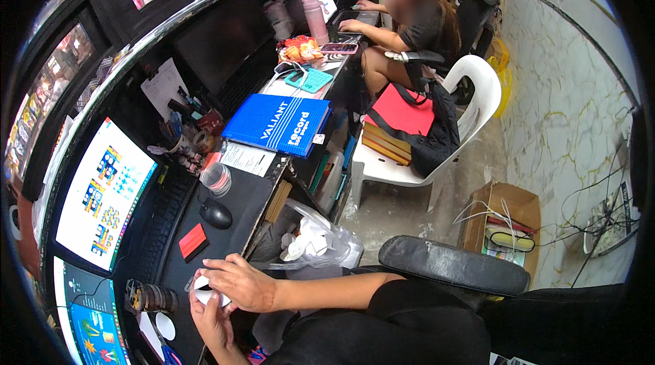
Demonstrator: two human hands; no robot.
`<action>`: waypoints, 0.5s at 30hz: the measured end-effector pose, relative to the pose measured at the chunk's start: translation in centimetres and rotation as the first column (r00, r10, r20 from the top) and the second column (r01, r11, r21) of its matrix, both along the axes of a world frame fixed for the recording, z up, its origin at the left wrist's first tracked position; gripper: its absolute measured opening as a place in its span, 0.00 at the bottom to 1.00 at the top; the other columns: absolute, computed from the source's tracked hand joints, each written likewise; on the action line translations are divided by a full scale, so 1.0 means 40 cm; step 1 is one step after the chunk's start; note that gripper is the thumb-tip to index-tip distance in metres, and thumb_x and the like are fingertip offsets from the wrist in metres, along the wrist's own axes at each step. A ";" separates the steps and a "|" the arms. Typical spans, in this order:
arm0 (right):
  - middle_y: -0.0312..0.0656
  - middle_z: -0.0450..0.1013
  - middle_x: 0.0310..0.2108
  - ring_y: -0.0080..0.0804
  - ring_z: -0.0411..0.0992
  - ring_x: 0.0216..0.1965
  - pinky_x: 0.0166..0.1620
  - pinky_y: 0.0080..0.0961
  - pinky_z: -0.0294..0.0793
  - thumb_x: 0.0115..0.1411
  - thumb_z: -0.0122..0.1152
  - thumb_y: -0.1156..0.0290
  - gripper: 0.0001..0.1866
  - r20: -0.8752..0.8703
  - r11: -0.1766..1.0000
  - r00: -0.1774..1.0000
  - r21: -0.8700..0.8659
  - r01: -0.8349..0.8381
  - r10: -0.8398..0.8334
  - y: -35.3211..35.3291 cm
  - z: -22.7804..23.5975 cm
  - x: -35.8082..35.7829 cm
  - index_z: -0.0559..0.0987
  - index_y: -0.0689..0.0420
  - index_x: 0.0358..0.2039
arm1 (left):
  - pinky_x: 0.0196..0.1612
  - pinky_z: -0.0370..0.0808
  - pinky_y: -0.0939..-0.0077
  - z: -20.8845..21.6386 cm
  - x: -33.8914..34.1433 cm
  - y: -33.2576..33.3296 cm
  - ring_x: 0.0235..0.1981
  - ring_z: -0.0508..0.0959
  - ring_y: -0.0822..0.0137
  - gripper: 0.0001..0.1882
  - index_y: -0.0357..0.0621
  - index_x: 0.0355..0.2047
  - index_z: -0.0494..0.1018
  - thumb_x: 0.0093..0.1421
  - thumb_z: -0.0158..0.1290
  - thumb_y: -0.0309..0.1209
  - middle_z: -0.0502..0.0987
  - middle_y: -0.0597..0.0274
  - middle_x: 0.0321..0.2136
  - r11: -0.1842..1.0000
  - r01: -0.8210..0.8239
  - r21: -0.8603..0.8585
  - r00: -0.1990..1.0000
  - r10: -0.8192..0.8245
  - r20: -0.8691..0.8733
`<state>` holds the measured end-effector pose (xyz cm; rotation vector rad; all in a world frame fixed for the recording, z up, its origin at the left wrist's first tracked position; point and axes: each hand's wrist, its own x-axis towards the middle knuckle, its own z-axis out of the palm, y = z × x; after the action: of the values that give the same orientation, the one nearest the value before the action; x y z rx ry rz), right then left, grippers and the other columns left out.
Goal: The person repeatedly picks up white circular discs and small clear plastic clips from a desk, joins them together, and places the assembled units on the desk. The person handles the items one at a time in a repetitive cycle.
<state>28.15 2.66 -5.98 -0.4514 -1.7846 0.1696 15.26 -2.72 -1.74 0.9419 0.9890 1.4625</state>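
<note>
While clamping a curled white piece [206, 295], probably paper, between left hand [214, 318] and right hand [244, 284] near the red block [193, 242], could crease or tear it by pinching unevenly, or drop it by loosening either side. Stretches the right forearm [327, 293] across near the black armrest [454, 266], with fingers bent over the piece; curls the left around it opposite.

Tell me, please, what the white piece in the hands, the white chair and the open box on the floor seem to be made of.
White piece: perhaps paper or thin sticker sheet; it looks thin and plain white, but is partly hidden.
White chair: probably moulded plastic, smooth, with rounded, continuous edges.
Open box: most likely cardboard, matte brown with thin walls.
</note>
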 end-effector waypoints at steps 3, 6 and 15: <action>0.45 0.67 0.40 0.45 0.66 0.47 0.46 0.38 0.62 0.44 0.65 0.70 0.23 -0.016 0.987 0.997 -0.140 -0.076 0.074 -0.001 0.009 0.006 0.69 0.63 0.41 | 0.35 0.83 0.73 -0.008 -0.004 0.000 0.40 0.78 0.64 0.32 0.39 0.60 0.55 0.55 0.52 0.22 0.71 0.50 0.44 1.000 -0.006 0.014 1.000 0.006 -0.019; 0.45 0.64 0.32 0.46 0.67 0.39 0.41 0.36 0.64 0.47 0.61 0.77 0.17 -0.134 0.921 0.972 -0.316 -0.229 0.196 -0.002 0.025 0.014 0.65 0.61 0.35 | 0.39 0.80 0.73 -0.016 -0.017 -0.002 0.42 0.77 0.61 0.36 0.42 0.62 0.52 0.53 0.54 0.23 0.71 0.49 0.44 1.000 0.008 0.007 0.998 -0.008 -0.060; 0.50 0.68 0.35 0.46 0.73 0.39 0.41 0.34 0.71 0.52 0.56 0.81 0.17 -0.035 0.778 0.941 -0.552 -0.299 0.337 0.008 0.055 0.004 0.65 0.59 0.42 | 0.47 0.67 0.78 -0.035 -0.052 -0.001 0.42 0.68 0.74 0.16 0.40 0.48 0.62 0.61 0.52 0.28 0.66 0.64 0.41 0.980 -0.008 0.199 0.855 0.110 -0.506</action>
<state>28.30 2.98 -3.79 -0.5594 -1.8541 0.9427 13.17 -2.78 -3.16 1.5093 1.2870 1.3992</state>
